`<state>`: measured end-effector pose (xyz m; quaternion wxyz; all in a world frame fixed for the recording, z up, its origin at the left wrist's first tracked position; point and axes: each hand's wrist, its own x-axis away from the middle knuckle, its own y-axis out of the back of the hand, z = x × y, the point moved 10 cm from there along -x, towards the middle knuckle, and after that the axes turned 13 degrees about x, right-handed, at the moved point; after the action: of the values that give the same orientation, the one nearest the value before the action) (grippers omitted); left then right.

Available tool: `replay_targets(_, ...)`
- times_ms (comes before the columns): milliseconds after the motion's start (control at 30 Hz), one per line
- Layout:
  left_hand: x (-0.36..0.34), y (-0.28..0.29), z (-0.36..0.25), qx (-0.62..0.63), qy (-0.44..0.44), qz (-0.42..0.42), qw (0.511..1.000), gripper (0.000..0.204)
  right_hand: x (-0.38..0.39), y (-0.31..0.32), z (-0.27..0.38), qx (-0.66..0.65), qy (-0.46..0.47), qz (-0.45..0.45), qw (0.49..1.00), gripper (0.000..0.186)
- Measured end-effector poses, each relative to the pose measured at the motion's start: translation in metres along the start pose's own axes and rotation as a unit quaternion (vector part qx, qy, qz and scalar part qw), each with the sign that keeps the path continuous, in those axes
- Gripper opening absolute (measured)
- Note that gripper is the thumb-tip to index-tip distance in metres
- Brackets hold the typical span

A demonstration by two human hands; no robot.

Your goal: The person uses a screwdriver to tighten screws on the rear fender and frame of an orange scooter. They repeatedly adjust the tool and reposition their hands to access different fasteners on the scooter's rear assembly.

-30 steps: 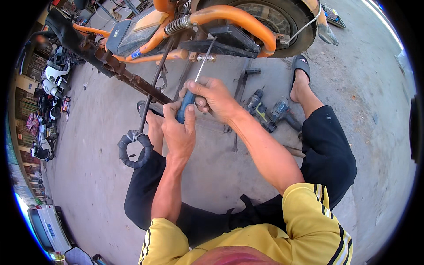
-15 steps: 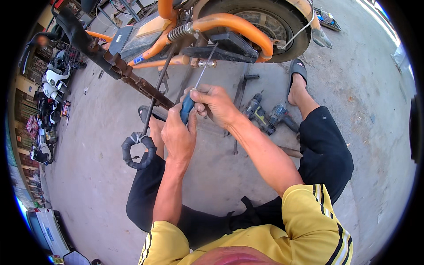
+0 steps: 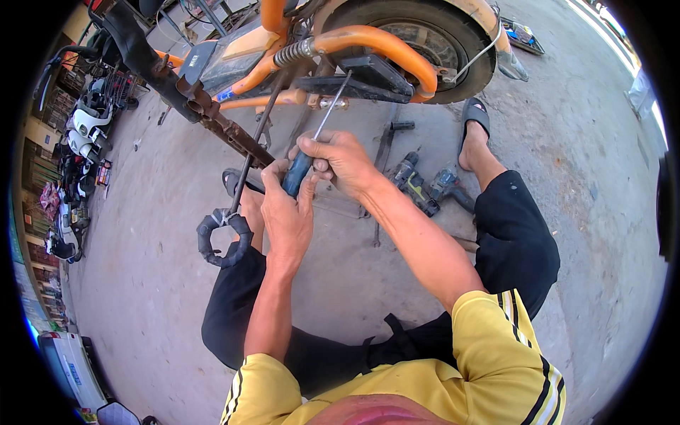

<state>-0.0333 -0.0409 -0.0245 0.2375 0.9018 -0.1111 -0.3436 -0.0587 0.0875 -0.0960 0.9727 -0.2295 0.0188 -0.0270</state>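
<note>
Both my hands are closed around a screwdriver point(image 3: 298, 174) with a blue handle and a long metal shaft. My left hand point(image 3: 287, 216) grips the lower end of the handle. Closer to the shaft, my right hand point(image 3: 340, 163) pinches the handle's upper end. The shaft slants up and to the right, and its tip meets a black footrest-like part point(image 3: 375, 76) on the side of the orange scooter point(image 3: 382, 39). I cannot make out what exactly the tip touches.
Power drills point(image 3: 418, 184) lie on the ground right of my hands. A rusty stand point(image 3: 234, 134) and a rod with a black-wrapped ring point(image 3: 225, 237) stand at the left. The scooter's wheel point(image 3: 432, 42) is ahead. Parked scooters point(image 3: 88, 127) line the far left; a tool tray point(image 3: 524, 37) lies far right.
The screwdriver handle and my left hand have shifted slightly, with the handle a little lower and further left. The tip stays at the same black part.
</note>
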Motion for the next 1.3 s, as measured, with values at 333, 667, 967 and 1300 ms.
replay_targets(333, 0.013, -0.026, 0.056, 0.325, 0.332, 0.019, 0.885, 0.049, 0.009, -0.010, 0.000, -0.076, 0.015, 0.067, 0.995, 0.026)
replay_targets(667, 0.007, -0.001, -0.001, -0.124, -0.034, 0.022, 0.991, 0.048, 0.000, 0.006, -0.004, -0.024, 0.034, -0.009, 0.999, 0.028)
replay_targets(967, 0.028, -0.036, 0.050, 0.427, 0.424, 0.043, 0.798, 0.049, 0.009, 0.004, -0.004, -0.021, 0.000, 0.018, 1.000, 0.025)
replay_targets(1300, 0.008, -0.008, -0.005, -0.083, -0.045, 0.001, 0.996, 0.034, 0.002, 0.019, -0.011, -0.021, 0.022, -0.027, 0.999, 0.023)
